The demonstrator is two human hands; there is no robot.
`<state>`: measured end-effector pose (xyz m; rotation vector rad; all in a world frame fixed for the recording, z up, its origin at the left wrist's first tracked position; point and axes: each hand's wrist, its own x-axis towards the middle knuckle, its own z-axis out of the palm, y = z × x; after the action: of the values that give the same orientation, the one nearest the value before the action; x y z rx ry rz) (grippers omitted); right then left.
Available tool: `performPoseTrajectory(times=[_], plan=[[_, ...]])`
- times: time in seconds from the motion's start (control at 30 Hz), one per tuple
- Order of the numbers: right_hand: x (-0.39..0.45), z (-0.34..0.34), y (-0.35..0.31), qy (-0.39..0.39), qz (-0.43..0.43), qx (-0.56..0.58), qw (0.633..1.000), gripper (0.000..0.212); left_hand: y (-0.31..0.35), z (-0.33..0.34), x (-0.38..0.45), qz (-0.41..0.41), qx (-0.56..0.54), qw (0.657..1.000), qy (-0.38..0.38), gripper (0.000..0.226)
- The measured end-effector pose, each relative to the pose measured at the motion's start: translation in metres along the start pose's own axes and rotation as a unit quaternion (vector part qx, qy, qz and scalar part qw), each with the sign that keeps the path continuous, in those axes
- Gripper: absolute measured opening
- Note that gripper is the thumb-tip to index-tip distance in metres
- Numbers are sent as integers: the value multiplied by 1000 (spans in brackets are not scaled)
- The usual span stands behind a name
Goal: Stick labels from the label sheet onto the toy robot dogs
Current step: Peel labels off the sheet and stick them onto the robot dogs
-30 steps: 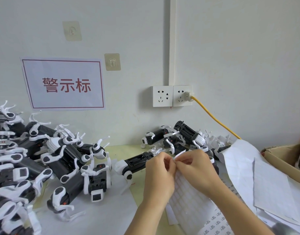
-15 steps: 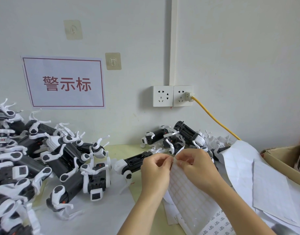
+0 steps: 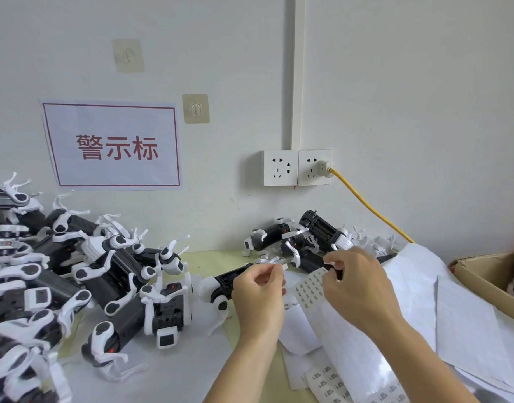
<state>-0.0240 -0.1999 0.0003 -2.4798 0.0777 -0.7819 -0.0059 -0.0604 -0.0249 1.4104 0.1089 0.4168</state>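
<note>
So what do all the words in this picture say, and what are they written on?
"警示标" in red letters, on the white paper sign taped to the wall.
Label sheet by the right hand: print too small to read.
Labels at the bottom edge: blurred, unreadable.
Toy robot dogs: no readable text.

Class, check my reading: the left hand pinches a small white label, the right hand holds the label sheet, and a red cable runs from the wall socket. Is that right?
One detail is wrong: the cable from the wall socket is yellow, not red, as the head view shows. The left hand does pinch a small white label, and the right hand holds the label sheet.
</note>
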Motion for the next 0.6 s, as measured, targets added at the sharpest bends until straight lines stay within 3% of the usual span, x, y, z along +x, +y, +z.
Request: performPoseTrajectory(times=[0.1, 0.17, 0.37, 0.47, 0.6], plan=[[-7, 0, -19, -58, -60, 187, 979, 35, 1, 0, 2, -11, -29, 999, 12, 14], [-15, 2, -33, -123, -96, 240, 958, 44, 2, -1, 2, -11, -44, 999, 27, 16], [-22, 15, -41, -153, -118, 254, 948, 46, 7, -3, 1, -25, -84, 994, 64, 25], [-23, 16, -44, -171, -107, 269, 942, 58, 8, -2, 0, -26, -89, 994, 64, 26], [-22, 17, -42, -167, -107, 269, 942, 51, 9, -2, 1, -19, -79, 996, 49, 32]])
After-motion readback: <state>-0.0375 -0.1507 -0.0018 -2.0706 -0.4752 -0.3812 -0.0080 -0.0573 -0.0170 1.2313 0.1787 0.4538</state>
